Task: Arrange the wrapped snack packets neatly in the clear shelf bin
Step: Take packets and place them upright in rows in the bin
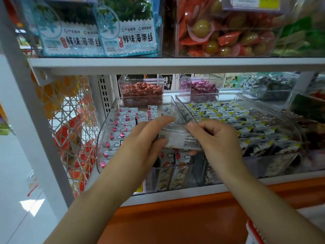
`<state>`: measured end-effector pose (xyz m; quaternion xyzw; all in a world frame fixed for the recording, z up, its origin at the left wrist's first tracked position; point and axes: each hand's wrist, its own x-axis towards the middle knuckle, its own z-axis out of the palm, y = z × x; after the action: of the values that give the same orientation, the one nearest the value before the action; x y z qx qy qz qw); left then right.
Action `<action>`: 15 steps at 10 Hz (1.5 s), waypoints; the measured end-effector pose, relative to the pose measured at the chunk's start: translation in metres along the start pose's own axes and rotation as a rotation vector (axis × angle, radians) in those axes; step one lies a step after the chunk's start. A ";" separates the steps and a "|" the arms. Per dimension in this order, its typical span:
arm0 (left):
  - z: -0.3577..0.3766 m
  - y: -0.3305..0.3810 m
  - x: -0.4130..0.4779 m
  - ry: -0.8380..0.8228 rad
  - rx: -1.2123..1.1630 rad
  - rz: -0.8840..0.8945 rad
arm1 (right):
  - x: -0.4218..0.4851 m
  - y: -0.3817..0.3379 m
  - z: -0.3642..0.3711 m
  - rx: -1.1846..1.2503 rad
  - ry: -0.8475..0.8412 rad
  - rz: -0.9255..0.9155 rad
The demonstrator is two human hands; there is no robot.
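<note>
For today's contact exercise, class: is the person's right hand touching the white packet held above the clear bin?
Touching. The head view shows the right hand pinching the white packet at its right edge, with no gap between them.

Two hands (142,140) (218,138), one packet (177,139).

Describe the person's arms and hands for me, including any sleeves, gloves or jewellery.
The left hand and right hand are bare, with no gloves, rings, watch or bracelet showing. The left arm and right arm are uncovered down to the picture's bottom edge, with no sleeve in view.
</note>
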<state>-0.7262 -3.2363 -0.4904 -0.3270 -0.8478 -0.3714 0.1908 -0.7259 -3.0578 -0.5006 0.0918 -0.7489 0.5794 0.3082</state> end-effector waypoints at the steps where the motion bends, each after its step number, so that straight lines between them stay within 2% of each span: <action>1: 0.002 -0.003 0.000 -0.020 0.151 0.092 | 0.000 0.000 0.000 -0.039 0.009 -0.008; 3: 0.003 -0.004 0.002 -0.005 0.061 0.015 | 0.000 0.003 0.001 -0.098 -0.015 -0.014; 4: 0.003 -0.008 0.001 0.022 -0.073 -0.032 | -0.001 0.001 -0.001 -0.023 -0.078 0.028; 5: 0.001 -0.015 0.004 0.101 -0.218 -0.180 | 0.001 0.002 -0.003 0.076 -0.236 0.101; 6: -0.002 -0.018 0.006 0.115 -0.329 -0.280 | 0.004 0.003 -0.001 0.023 -0.253 0.080; 7: -0.002 -0.026 0.010 0.140 -0.212 -0.312 | 0.014 0.000 0.005 0.035 -0.190 0.084; 8: -0.003 -0.041 0.021 0.131 0.124 -0.336 | 0.042 0.001 0.015 -0.031 -0.091 0.091; 9: 0.005 -0.051 0.028 -0.139 0.400 -0.322 | 0.084 0.007 0.037 -0.118 -0.072 0.050; 11: 0.018 -0.066 0.035 -0.499 0.636 -0.320 | 0.149 0.029 0.092 -0.431 -0.106 -0.080; 12: 0.021 -0.066 0.036 -0.434 0.578 -0.327 | 0.164 0.039 0.109 -0.645 -0.166 -0.159; 14: 0.017 -0.071 0.034 -0.477 0.597 -0.309 | 0.177 0.055 0.136 -0.962 -0.319 -0.228; 15: 0.017 -0.071 0.033 -0.426 0.557 -0.328 | 0.172 0.064 0.148 -0.890 -0.391 -0.210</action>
<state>-0.8007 -3.2462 -0.5185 -0.1925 -0.9779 -0.0764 0.0299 -0.9464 -3.1374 -0.4756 0.1332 -0.9542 0.1413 0.2277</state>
